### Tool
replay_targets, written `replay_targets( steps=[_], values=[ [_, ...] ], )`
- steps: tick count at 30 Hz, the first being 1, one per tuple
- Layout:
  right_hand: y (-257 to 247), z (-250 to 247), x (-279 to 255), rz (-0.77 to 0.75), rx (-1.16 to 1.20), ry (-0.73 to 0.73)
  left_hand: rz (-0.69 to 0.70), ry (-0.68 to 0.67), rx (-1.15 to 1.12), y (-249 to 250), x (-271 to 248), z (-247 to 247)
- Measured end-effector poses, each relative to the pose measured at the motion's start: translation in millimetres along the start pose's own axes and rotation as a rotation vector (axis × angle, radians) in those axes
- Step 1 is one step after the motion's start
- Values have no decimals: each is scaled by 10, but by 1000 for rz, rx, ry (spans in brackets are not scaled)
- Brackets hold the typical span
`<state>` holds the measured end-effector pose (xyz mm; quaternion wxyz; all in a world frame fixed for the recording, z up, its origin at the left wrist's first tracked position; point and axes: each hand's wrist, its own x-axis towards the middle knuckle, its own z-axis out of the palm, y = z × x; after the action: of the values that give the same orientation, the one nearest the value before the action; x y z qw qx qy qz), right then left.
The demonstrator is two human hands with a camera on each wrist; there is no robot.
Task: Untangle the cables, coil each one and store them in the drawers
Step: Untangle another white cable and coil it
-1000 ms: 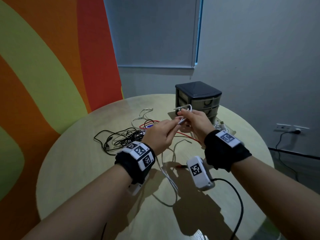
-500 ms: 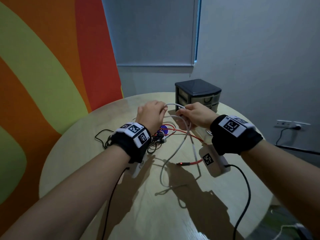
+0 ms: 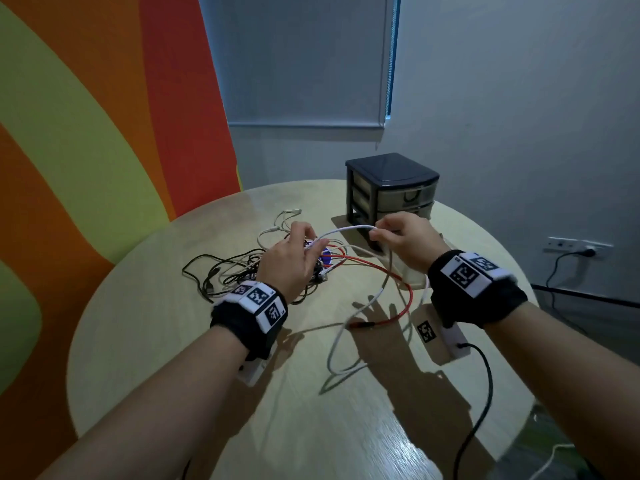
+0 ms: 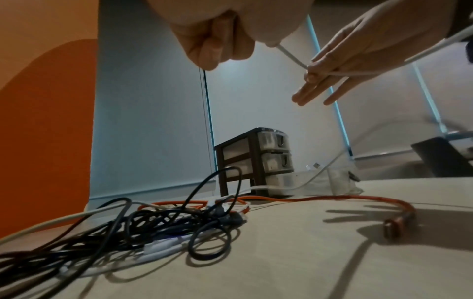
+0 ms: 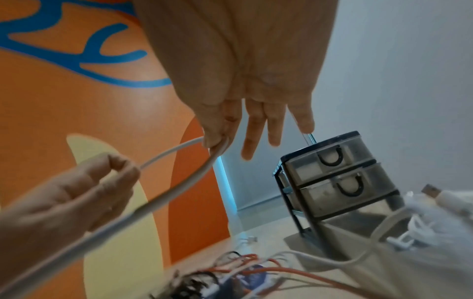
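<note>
Two hands share one white cable (image 3: 349,229), and the short span between them is what the next move turns on. In the head view that span runs roughly from 9 o'clock to 3 o'clock, arching slightly upward, raised above the tabletop (image 3: 173,341). The left hand (image 3: 294,258) pinches its end between thumb and curled fingertips; the right hand (image 3: 401,240) pinches the other end between thumb and forefinger, its remaining fingers held straight and spread (the right wrist view shows this plainly). From the right hand's pinch the cable drops toward 6 o'clock and trails in a loose loop on the tabletop in front of the person.

Below the left hand, at about 8 o'clock from it, lies the tangle (image 3: 242,271) of black, white and blue leads, with a red cable (image 3: 398,275) curving out of it toward 4 o'clock under the white one. The drawer unit (image 3: 391,188) stands at 12 o'clock from the right hand, just beyond it, so that hand is the nearer one for stowing. By my judgement, coiling has barely begun: the hanging length feeds from the right side, so loops would gather toward the left hand.
</note>
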<state>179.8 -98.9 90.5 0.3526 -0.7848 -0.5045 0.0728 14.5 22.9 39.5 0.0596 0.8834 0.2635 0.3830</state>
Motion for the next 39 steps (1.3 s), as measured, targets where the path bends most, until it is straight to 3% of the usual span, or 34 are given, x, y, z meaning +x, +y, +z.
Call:
replay_targets(
  steps=[3,6,11,14,17,24,27,29,34,39],
  values=[
    [24,29,-114,94,448,-8,51,65,-57,11,-57,-9],
    [-15,71,-300,242,941,-179,43,47,-14,8,-71,1],
    [-15,76,-564,209,1236,-423,-119,19,23,2,-82,-32],
    [39,111,-667,152,1263,-400,-133,-22,26,39,-105,-100],
    [67,204,-665,136,1211,-280,-116,-224,48,96,-93,-134],
    [16,459,-536,148,1023,54,128,-559,53,299,-98,-159],
    [25,544,-527,110,1011,50,189,-527,-161,394,-120,-203],
    [40,596,-555,53,989,22,172,-430,-365,434,-133,-237],
    [48,660,-638,17,961,-32,-11,-212,-596,407,-228,-196],
    [101,736,-698,70,964,-167,-188,-224,-703,374,-417,-72]
  ],
)
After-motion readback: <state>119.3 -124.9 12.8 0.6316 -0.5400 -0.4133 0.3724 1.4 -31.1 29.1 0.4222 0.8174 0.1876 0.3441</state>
